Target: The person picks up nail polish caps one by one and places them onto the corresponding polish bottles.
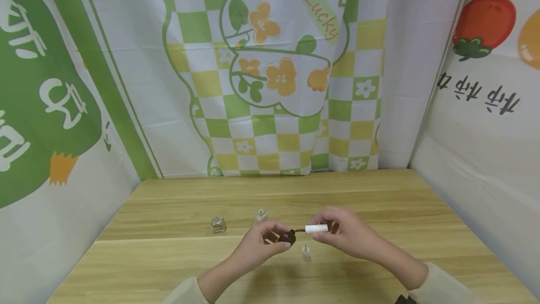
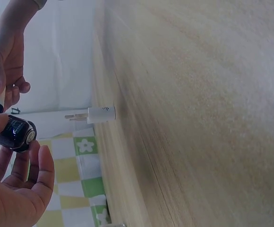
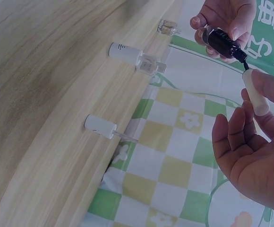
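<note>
My left hand point(image 1: 260, 244) grips a small dark nail polish bottle point(image 1: 287, 237) between thumb and fingers, tilted with its neck toward the right. Opposite it, my right hand point(image 1: 348, 232) pinches a white brush cap point(image 1: 316, 229). From that cap a dark-coated brush stem point(image 1: 299, 231) runs to the bottle's mouth, as the right wrist view also shows. Both hands are above the table. Below them, a second white brush cap point(image 2: 101, 115) stands on the wood with its brush pointing up.
At the left of the wooden table point(image 1: 168, 257) sits a clear glass bottle point(image 1: 218, 224). Another clear bottle point(image 3: 149, 65) appears above a white cap point(image 3: 125, 53), partly behind my left hand in the head view. Printed curtains point(image 1: 270, 144) hang at the back and sides.
</note>
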Motion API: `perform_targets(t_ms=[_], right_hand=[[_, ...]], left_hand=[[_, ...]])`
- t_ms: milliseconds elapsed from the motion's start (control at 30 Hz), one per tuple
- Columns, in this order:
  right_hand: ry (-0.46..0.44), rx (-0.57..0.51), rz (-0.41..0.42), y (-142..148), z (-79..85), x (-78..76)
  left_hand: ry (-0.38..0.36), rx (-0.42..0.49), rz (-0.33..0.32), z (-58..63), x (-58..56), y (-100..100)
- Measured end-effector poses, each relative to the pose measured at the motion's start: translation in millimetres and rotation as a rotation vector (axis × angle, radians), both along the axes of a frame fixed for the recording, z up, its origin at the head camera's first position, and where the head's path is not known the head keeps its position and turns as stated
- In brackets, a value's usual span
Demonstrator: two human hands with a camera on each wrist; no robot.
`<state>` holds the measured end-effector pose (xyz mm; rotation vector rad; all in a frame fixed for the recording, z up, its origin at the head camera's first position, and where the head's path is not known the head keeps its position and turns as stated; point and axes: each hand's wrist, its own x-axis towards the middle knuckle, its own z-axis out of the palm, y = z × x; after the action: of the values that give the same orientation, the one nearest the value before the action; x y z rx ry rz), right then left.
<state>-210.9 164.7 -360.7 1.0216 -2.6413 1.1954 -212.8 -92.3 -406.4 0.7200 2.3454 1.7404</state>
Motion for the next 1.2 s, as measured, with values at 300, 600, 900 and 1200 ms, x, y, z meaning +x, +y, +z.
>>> perform_targets(t_ms=[300,600,900,1200], right_hand=[[0.006,-0.007,0.008,-0.9,-1.3,-0.4],[0.033,-0.016,0.008,-2.1,-3.2,-1.7],[0.021,-0.018,0.007,-1.1,-1.5,0.2],[0.025,-0.02,0.01,0.2,0.0,0.1]], left_hand=[[-0.015,-0.005,0.001,0.5,1.3,1.4],[-0.017,-0.018,-0.006,-2.3,1.1,2.2],[-0.034,-0.003,-0.006,-3.2,-0.1,2.1],[-0.038,-0.004,-0.009,-3.5,0.0,1.9]])
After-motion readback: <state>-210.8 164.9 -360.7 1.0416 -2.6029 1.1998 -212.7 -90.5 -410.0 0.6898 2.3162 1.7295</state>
